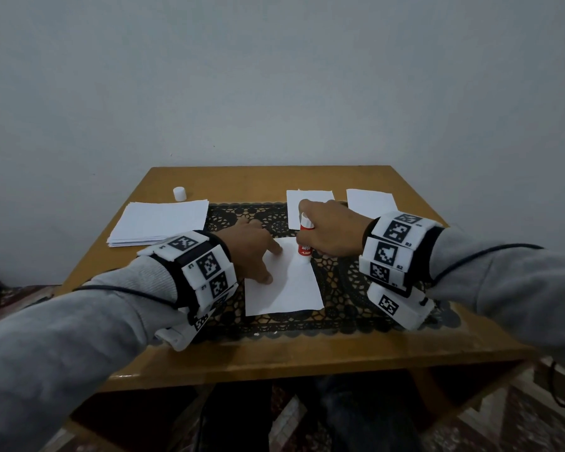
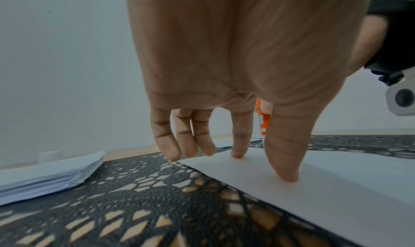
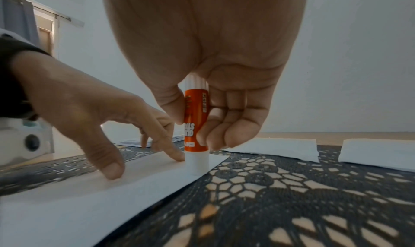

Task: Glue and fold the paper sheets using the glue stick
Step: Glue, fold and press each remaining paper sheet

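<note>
A white paper sheet (image 1: 284,288) (image 2: 325,188) (image 3: 89,197) lies on the black lace mat (image 1: 340,288) in the middle of the table. My left hand (image 1: 255,252) (image 2: 258,153) (image 3: 116,144) presses its straight thumb and forefinger down on the sheet's left part. My right hand (image 1: 327,233) (image 3: 202,126) grips an uncapped red glue stick (image 1: 305,243) (image 3: 196,123) (image 2: 262,121) upright, its white tip touching the sheet near the far right corner.
A stack of white sheets (image 1: 159,223) (image 2: 44,176) lies at the left, with the white glue cap (image 1: 179,194) behind it. Two folded papers (image 1: 309,207) (image 1: 371,202) (image 3: 269,148) (image 3: 377,155) lie at the back right. The wooden table (image 1: 274,357) meets a wall behind.
</note>
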Tool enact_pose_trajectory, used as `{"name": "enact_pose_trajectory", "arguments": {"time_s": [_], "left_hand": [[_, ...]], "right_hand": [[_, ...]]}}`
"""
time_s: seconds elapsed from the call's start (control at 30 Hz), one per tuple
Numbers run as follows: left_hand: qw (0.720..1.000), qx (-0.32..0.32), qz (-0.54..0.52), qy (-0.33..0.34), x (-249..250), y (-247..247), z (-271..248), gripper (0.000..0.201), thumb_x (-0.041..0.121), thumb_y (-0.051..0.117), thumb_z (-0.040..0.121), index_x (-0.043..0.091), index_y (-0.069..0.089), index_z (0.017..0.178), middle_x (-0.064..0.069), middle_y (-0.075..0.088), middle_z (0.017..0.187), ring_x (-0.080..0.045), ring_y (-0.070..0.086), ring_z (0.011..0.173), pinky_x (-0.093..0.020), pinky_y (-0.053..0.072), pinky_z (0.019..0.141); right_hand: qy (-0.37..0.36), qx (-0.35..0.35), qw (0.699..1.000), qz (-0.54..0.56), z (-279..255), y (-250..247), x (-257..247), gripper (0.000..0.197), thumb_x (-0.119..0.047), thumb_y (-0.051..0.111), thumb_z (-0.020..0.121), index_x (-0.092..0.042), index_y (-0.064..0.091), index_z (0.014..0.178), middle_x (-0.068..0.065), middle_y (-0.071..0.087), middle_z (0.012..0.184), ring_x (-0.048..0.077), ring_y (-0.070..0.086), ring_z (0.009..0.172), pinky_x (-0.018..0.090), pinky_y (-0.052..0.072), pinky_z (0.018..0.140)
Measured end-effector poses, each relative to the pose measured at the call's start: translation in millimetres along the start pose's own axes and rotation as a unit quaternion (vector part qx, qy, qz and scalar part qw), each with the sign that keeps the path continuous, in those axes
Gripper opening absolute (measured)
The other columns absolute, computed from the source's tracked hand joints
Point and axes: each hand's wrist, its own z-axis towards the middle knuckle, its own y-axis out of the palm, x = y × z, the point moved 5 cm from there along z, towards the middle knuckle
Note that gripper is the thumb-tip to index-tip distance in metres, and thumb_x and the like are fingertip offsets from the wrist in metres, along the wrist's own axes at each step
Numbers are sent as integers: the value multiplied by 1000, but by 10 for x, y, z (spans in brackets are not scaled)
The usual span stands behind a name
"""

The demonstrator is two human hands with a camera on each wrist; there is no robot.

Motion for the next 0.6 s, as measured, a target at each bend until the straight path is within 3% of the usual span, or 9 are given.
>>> {"name": "enact_pose_trajectory", "arguments": {"time_s": [0.27, 0.5, 0.6], "left_hand": [[1000, 1, -12, -3, 15, -12, -16, 67, 47, 64, 86, 29, 38, 145, -8, 45, 130, -27, 33, 123, -35, 29, 101], [1000, 6, -21, -10, 4, -11, -7, 67, 47, 67, 83, 31, 41, 143, -8, 41, 129, -28, 31, 124, -39, 31, 103], [999, 8, -32, -18, -24, 1, 16, 68, 48, 71, 79, 34, 44, 140, -7, 40, 127, -30, 29, 125, -46, 32, 106]], "right_hand": [[-19, -22, 1000, 9, -218, 45, -52, 24, -31, 54, 93, -15, 41, 106, 10, 59, 98, 24, 54, 82, 35, 44, 67], [-41, -29, 999, -8, -387, 69, -109, 23, -32, 54, 93, -17, 41, 103, 7, 57, 93, 18, 51, 73, 31, 40, 60], [-53, -33, 998, -15, -452, 86, -121, 23, -33, 54, 93, -18, 40, 104, 5, 57, 91, 13, 48, 70, 31, 42, 60]]}}
